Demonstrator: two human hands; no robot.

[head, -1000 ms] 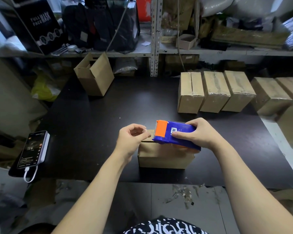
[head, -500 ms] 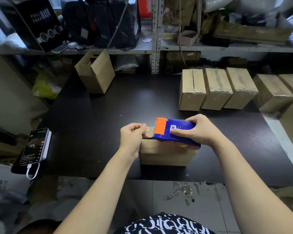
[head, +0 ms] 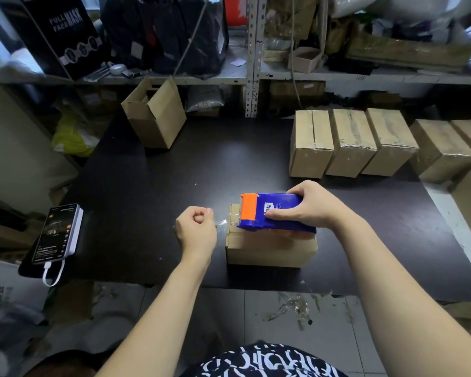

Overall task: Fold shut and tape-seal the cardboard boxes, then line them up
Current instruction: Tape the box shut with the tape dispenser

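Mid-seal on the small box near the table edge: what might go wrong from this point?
1. The clear tape pinched by the left hand spans free air beside the box. It may twist or stick to the fingers before it lands.
2. Only the tape dispenser, gripped by the right hand, presses on the box, so the pull might slide or tip it and skew the seam.

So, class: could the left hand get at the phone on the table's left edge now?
Probably yes: only bare table lies between the left hand and the phone. But it pinches the tape end, so it would have to let go first.
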